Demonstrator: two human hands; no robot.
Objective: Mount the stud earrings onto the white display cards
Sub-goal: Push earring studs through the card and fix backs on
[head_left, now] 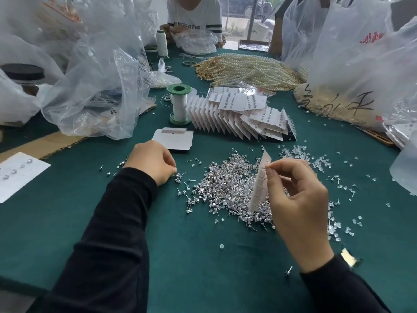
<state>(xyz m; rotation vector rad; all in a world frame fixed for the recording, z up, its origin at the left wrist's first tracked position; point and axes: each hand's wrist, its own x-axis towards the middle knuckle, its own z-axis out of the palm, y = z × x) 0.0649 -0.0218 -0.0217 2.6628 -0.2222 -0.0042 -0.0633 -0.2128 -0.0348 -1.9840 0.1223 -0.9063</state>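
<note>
Head view, looking down at a dark green felt table [180,256]: the right hand [297,199], raised, pinches a thin white rectangular display card [259,184] between thumb and fingertips, edge-on and nearly upright, with several stud posts poking through it. Directly beneath and left of that grip lies a glittering heap of small silver stud earrings [225,186]. Farther left, the left hand [151,161] rests on the felt, fingertips drawn together over a few stray studs [178,178]; whether they hold one cannot be told.

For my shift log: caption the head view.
Right hand holds white card above stud pile; left hand picks at loose studs.
</note>
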